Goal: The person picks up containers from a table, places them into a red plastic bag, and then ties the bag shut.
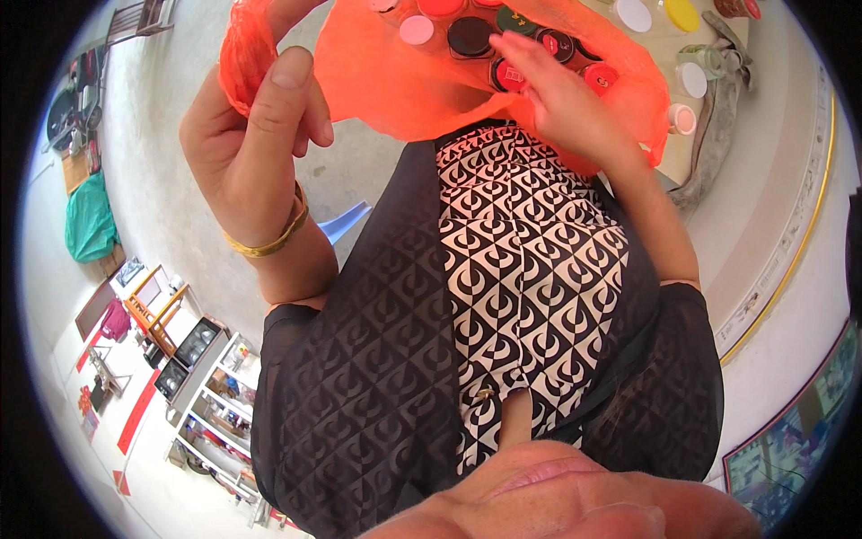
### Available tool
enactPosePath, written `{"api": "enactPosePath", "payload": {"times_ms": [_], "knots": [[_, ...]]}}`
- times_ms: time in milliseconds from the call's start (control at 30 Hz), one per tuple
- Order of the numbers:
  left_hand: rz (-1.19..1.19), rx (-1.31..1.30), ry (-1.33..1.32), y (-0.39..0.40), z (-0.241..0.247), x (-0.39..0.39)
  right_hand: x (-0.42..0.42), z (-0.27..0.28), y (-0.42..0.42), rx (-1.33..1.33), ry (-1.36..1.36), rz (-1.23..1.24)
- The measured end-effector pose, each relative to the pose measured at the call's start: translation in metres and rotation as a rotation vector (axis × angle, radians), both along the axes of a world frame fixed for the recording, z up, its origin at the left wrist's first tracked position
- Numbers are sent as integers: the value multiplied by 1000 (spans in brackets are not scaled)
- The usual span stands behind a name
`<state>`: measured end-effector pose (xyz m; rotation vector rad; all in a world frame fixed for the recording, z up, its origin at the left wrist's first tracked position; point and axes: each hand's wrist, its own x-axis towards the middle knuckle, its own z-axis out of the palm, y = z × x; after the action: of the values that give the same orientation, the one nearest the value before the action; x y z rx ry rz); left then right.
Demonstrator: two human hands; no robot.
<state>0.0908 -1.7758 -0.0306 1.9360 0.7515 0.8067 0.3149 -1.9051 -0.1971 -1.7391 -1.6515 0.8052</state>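
An orange plastic bag (377, 87) spreads across the top of the view. My left hand (249, 141), with a gold bangle at the wrist, grips a bunched part of it looped about the fingers. Within the bag's outline stand several lidded jars, among them a black-lidded jar (471, 37), a pink-lidded jar (417, 30) and a red-lidded jar (510, 74). My right hand (572, 101) reaches over the bag's near rim, its fingers stretched towards the jar lids. Blur and the film hide whether it pinches the rim.
On the table (673, 158) at right stand a white-lidded jar (691, 80), a yellow-lidded jar (682, 13) and a small pink-capped bottle (682, 118). A grey cloth (717, 128) lies along the table's edge. A blue plastic piece (345, 221) shows below my left arm. White shelving (215, 411) stands far left.
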Motion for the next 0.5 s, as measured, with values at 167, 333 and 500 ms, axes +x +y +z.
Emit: {"api": "enactPosePath", "payload": {"times_ms": [167, 333, 500], "knots": [[22, -47, -22, 6, 4, 2, 11, 28, 10, 86, -119, -105], [-17, -31, -190, 19, -2, -13, 16, 98, -26, -2, -36, 31], [-8, -9, -215, 23, -12, -13, 51, 114, -66, 204, -27, -281]]}}
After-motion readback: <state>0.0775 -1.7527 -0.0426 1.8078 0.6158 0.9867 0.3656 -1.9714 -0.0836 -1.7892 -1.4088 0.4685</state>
